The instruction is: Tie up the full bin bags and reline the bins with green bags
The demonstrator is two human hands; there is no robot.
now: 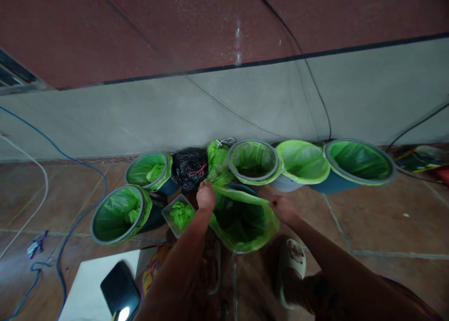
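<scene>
A green bin bag point(245, 218) hangs wide at the mouth in front of my feet. Its left edge is gripped by my left hand point(206, 197), fingers closed on the plastic. On the opposite edge, my right hand point(282, 208) pinches the bag too. Dark shadow fills the bag, so its bottom cannot be made out. Behind its far edge a bit of a dark blue bin point(242, 188) shows. Left of my left hand sits a clear tray point(167, 214) with crumpled green plastic point(182, 214) in it.
Along the wall stand lined bins: a grey-rimmed bin point(253, 177), a white bin point(286, 185) and a blue bin point(333, 183). A tied black bag point(190, 167) and green bag point(218, 162) lie between. Two bins point(143, 218) point(170, 186) stand left, near a blue cable point(72, 227).
</scene>
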